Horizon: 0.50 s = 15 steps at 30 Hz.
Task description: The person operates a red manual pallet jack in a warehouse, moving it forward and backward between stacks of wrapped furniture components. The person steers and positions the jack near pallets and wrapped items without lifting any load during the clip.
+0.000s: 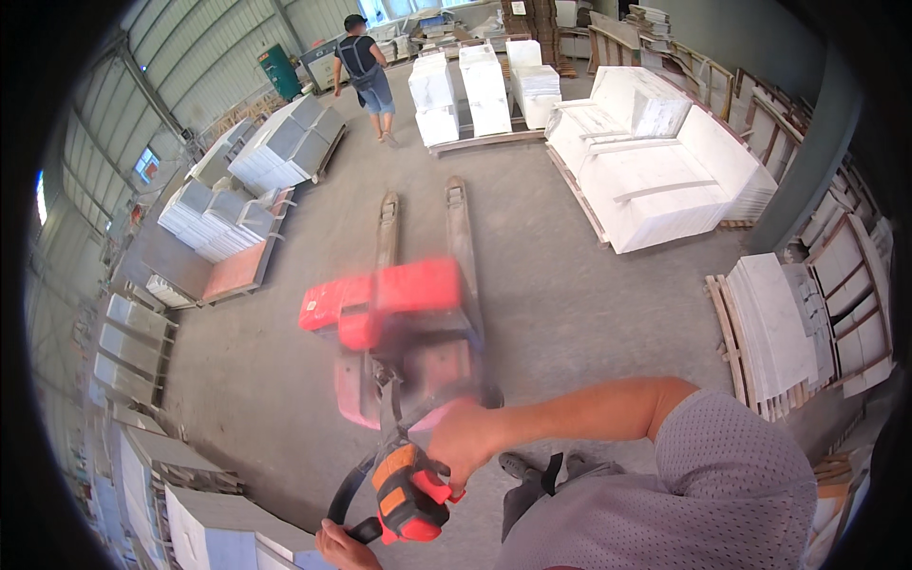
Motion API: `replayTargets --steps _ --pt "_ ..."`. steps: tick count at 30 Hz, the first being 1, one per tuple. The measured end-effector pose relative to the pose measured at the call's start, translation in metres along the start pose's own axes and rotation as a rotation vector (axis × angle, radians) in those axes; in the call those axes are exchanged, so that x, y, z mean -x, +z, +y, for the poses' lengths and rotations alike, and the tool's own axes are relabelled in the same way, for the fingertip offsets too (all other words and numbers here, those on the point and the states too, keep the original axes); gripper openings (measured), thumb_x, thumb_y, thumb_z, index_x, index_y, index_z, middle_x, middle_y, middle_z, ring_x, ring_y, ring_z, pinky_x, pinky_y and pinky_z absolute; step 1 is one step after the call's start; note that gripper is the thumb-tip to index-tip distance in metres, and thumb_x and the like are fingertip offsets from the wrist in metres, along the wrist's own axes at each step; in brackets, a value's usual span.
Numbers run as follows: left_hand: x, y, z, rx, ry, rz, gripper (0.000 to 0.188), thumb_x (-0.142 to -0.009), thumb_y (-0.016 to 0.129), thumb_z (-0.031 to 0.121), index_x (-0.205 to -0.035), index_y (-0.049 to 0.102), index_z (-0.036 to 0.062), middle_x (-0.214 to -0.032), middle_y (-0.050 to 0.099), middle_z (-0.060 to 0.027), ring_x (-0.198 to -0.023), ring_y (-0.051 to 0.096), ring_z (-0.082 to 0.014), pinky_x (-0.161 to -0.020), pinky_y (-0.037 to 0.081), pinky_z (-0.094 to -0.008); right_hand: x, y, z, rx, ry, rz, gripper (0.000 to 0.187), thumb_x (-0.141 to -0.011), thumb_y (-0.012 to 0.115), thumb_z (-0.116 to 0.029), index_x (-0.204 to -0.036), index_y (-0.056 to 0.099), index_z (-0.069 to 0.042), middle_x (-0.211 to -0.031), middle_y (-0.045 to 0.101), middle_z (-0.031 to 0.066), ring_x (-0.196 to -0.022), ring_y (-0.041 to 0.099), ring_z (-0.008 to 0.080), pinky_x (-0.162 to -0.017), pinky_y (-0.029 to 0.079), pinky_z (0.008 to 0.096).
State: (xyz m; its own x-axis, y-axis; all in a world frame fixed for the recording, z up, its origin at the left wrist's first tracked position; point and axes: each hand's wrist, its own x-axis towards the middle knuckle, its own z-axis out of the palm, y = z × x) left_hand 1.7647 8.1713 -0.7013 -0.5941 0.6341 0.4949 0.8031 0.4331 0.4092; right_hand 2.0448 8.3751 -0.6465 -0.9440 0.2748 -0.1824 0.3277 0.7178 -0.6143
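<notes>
A red electric pallet truck [413, 290] stands in front of me, its two worn forks [460, 223] pointing away up the aisle with no load on them. Its tiller head [394, 473], black and orange with red parts, is tilted back toward my body. My left hand [344, 546] is closed round the black handle loop at the lower left. On the other side of the head, my right hand [460, 443] wraps round the grip beside a red lever. Some of its fingers are hidden.
White stone slabs [655, 190] are stacked on pallets at right and far ahead. Grey slab stacks [285, 142] line the left side. A grey post [815, 171] rises at right. Another person [361, 66] walks at the far end, near a green cabinet [279, 72].
</notes>
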Motion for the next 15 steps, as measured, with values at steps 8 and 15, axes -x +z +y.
replayTargets --steps 8,15 --pt "0.139 -0.074 -0.004 -0.310 0.105 -0.076 0.033 -0.103 0.049 0.027 -0.092 0.068 0.0028 -0.078 0.065 -0.0139 -0.068 0.062 -0.0341 -0.057 0.049 -0.0449 0.105 0.070 -0.045 -0.011 -0.042 -0.045 0.043 -0.059 0.077 -0.047 -0.071 0.072 -0.006 -0.064 0.065 0.0133 -0.065 0.065 0.0327 -0.059 0.050 0.0449" --pt "0.234 -0.156 0.035 -0.232 0.161 -0.145 0.033 -0.102 0.052 0.023 -0.109 0.062 -0.0081 -0.093 0.063 -0.0277 -0.080 0.060 -0.0439 -0.069 0.051 -0.0498 0.192 0.133 -0.097 -0.005 -0.046 -0.014 0.046 -0.060 0.075 -0.048 -0.071 0.071 -0.004 -0.064 0.065 0.0148 -0.065 0.065 0.0346 -0.059 0.050 0.0461"
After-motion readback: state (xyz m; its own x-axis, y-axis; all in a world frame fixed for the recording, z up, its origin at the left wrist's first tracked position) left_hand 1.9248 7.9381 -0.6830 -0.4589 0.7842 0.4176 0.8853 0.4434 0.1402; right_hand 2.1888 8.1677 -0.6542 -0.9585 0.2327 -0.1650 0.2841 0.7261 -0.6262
